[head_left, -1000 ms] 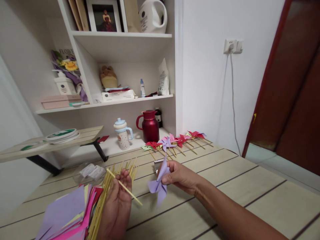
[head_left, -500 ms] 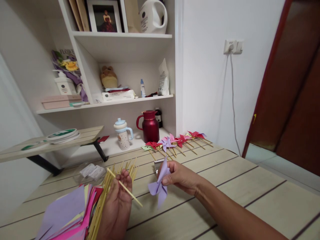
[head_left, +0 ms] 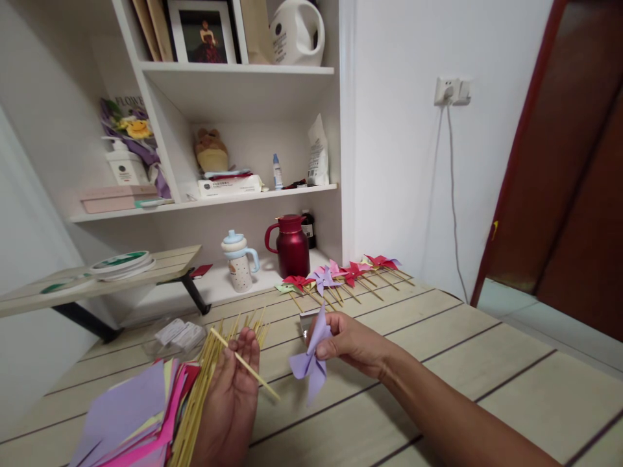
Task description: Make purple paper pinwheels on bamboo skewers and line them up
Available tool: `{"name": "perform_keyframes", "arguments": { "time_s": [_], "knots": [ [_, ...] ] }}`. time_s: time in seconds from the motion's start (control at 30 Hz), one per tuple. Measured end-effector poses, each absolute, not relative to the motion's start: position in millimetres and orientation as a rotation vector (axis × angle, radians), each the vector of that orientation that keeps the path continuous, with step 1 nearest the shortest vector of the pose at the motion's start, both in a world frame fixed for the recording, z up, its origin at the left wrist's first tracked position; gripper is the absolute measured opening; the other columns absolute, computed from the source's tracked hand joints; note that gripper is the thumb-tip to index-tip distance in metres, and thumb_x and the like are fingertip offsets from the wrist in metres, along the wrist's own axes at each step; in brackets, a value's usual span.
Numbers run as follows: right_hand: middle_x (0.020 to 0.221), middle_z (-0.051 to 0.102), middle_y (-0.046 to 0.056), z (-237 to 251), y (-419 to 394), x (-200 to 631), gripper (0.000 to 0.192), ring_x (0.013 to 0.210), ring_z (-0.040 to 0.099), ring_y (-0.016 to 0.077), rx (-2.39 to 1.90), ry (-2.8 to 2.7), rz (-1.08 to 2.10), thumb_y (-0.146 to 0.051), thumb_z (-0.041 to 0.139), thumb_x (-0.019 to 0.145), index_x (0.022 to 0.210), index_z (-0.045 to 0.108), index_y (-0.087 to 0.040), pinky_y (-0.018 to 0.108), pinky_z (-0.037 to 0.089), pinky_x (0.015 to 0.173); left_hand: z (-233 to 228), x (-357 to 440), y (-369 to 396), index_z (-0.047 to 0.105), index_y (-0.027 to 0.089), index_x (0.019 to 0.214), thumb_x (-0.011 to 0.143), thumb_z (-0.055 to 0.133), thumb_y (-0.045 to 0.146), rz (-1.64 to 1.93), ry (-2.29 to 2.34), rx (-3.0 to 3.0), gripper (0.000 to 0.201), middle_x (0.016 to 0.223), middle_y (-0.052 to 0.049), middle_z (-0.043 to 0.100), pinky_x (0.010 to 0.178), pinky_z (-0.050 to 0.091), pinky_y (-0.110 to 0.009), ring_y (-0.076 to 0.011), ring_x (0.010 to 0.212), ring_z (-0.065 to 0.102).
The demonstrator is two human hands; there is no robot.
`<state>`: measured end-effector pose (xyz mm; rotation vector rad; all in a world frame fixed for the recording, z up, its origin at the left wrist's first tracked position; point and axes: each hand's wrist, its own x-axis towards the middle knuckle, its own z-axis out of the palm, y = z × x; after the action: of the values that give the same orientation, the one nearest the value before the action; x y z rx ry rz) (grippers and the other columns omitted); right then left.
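My left hand (head_left: 237,379), palm up with fingers curled, pinches a thin wooden stick (head_left: 260,379) that slants down to the right. My right hand (head_left: 341,340) grips a purple paper pinwheel (head_left: 310,363) at its centre, thumb on the near side and the other fingers partly hidden behind. The stick's lower end and the pinwheel are apart. Just left of my left hand lies a bundle of wooden sticks (head_left: 192,408), and beside it a stack of coloured paper sheets (head_left: 126,408), purple on top. A small box (head_left: 307,319) shows partly behind the pinwheel.
Several finished pinwheels on sticks (head_left: 350,275) lie along the table's back edge. A clear bag with white packets (head_left: 178,334) sits at the left. Behind stand a red jug (head_left: 292,250) and a lidded cup (head_left: 239,266). A small raised stand (head_left: 175,261) holds white tape rolls (head_left: 121,263).
Almost nothing differs. My left hand and its stick have shifted very slightly to the right; the pinwheel stays in my right hand.
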<state>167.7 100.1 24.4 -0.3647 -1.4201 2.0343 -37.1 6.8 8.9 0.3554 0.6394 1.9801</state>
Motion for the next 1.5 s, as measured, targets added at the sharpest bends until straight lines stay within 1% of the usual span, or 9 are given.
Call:
{"name": "perform_keyframes", "arguments": {
  "time_s": [0.13, 0.23, 0.47, 0.6, 0.87, 1.03, 1.13, 1.23, 1.5],
  "knots": [
    [0.066, 0.071, -0.002, 25.2, 102.0, 169.6, 0.029, 0.06, 0.062, 0.01, -0.354, -1.42, 2.026, -0.017, 0.092, 0.051, 0.073, 0.074, -0.013, 0.022, 0.046, 0.063, 7.8, -33.6, 5.3, 0.073, 0.024, 0.092, 0.097, 0.047, 0.019, 1.943, 0.728, 0.375, 0.027, 0.135, -0.002, 0.065, 0.099, 0.053, -0.036, -0.0194, 0.124, 0.059],
    [0.067, 0.071, -0.002, 25.2, 104.2, 170.9, 0.029, 0.061, 0.063, 0.0103, -0.335, -1.405, 2.018, -0.018, 0.092, 0.052, 0.073, 0.073, -0.014, 0.023, 0.047, 0.066, 7.2, -31.5, 5.1, 0.072, 0.032, 0.1, 0.095, 0.051, 0.027, 1.938, 0.848, 0.387, 0.022, 0.14, 0.002, 0.061, 0.091, 0.055, -0.029, -0.0168, 0.125, 0.056],
    [0.072, 0.073, 0.001, 23.5, 106.0, 170.5, 0.031, 0.067, 0.065, 0.0119, -0.286, -1.368, 2.02, -0.02, 0.092, 0.053, 0.078, 0.075, -0.012, 0.024, 0.048, 0.07, -0.3, -37.3, 9.4, 0.073, 0.028, 0.092, 0.092, 0.054, 0.032, 1.985, 1.104, 0.573, 0.019, 0.099, 0.001, 0.067, 0.072, 0.05, -0.017, -0.0075, 0.082, 0.061],
    [0.073, 0.074, 0.002, 24.0, 109.2, 173.3, 0.032, 0.068, 0.066, 0.0125, -0.26, -1.321, 2.014, -0.021, 0.093, 0.054, 0.08, 0.075, -0.012, 0.024, 0.049, 0.07, -3.9, -40.3, 9.5, 0.075, 0.027, 0.083, 0.078, 0.07, 0.046, 1.868, 1.331, 1.011, 0.02, 0.095, 0.0, 0.061, 0.08, 0.048, -0.024, -0.0148, 0.092, 0.058],
    [0.076, 0.074, 0.002, 27.6, 123.5, 185.8, 0.035, 0.067, 0.067, 0.0128, -0.214, -1.211, 1.953, -0.026, 0.093, 0.056, 0.081, 0.072, -0.013, 0.024, 0.05, 0.068, -21.1, -16.0, 8.3, 0.079, 0.029, 0.066, 0.077, 0.066, 0.023, 1.059, 1.395, 2.081, 0.018, 0.076, -0.003, 0.062, 0.068, 0.046, -0.029, -0.0176, 0.071, 0.06],
    [0.076, 0.074, 0.0, 32.8, 125.6, 189.4, 0.038, 0.066, 0.066, 0.0117, -0.172, -1.171, 1.924, -0.024, 0.093, 0.056, 0.086, 0.072, -0.014, 0.024, 0.05, 0.069, -15.5, -21.5, 2.1, 0.076, 0.029, 0.055, 0.069, 0.059, 0.007, 0.828, 1.463, 2.316, 0.031, 0.119, -0.012, 0.071, 0.093, 0.047, -0.05, -0.0336, 0.111, 0.063],
    [0.075, 0.074, 0.0, 36.1, 123.9, 191.0, 0.038, 0.065, 0.065, 0.0111, -0.15, -1.156, 1.926, -0.022, 0.093, 0.056, 0.085, 0.072, -0.014, 0.024, 0.049, 0.068, -14.1, -33.4, -3.6, 0.079, 0.03, 0.069, 0.07, 0.052, 0.002, 0.844, 1.696, 2.467, 0.038, 0.133, -0.015, 0.065, 0.095, 0.046, -0.058, -0.0362, 0.121, 0.059],
    [0.076, 0.074, 0.0, 39.6, 121.5, 192.6, 0.038, 0.065, 0.065, 0.0111, -0.137, -1.139, 1.934, -0.021, 0.093, 0.055, 0.086, 0.072, -0.014, 0.024, 0.05, 0.069, -16.9, -37.3, -10.8, 0.078, 0.03, 0.095, 0.079, 0.051, 0.008, 0.954, 1.955, 2.74, 0.038, 0.118, -0.015, 0.072, 0.081, 0.058, -0.048, -0.0291, 0.105, 0.07],
    [0.076, 0.074, 0.001, 41.8, 119.8, 192.5, 0.041, 0.066, 0.066, 0.0116, -0.142, -1.149, 1.947, -0.023, 0.094, 0.052, 0.086, 0.074, -0.014, 0.022, 0.051, 0.065, -32.4, -14.0, -24.2, 0.061, 0.023, 0.126, 0.078, 0.069, 0.048, 0.739, 1.442, 3.438, 0.055, 0.118, -0.014, 0.074, 0.079, 0.058, -0.037, -0.0265, 0.102, 0.072]
  ]
}}
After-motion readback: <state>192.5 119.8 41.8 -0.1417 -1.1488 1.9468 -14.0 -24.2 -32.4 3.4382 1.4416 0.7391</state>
